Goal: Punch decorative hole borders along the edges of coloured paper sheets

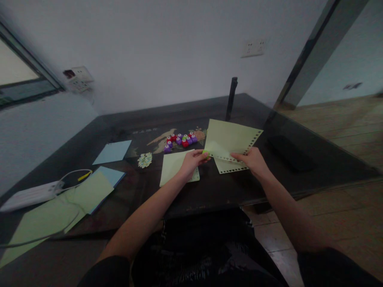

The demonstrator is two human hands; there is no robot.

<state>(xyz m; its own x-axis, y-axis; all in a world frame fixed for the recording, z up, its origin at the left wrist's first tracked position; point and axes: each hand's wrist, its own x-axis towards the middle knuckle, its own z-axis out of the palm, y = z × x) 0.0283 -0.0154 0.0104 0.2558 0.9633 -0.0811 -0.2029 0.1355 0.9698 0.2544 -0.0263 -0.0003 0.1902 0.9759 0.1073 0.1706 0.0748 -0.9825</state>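
My left hand (193, 162) is closed around a small lime-green paper punch (206, 153), which sits at the lower left corner of a pale green sheet of paper (231, 137). Small cut-out shapes run along that sheet's right and lower edges. At the sheet's lower right, my right hand (254, 162) grips it between thumb and fingers. Another punched sheet (224, 166) lies partly hidden beneath it. Under my left hand rests a pale green sheet (172, 164) with small holes near its edge.
Several red, purple and green punches (182, 139) stand behind my left hand. Paper bits (145, 160) are heaped to their left. Blue paper (113, 152), green paper (26, 227) and a power strip (32, 195) with cables lie at left. A black upright post (231, 97) rises at the back.
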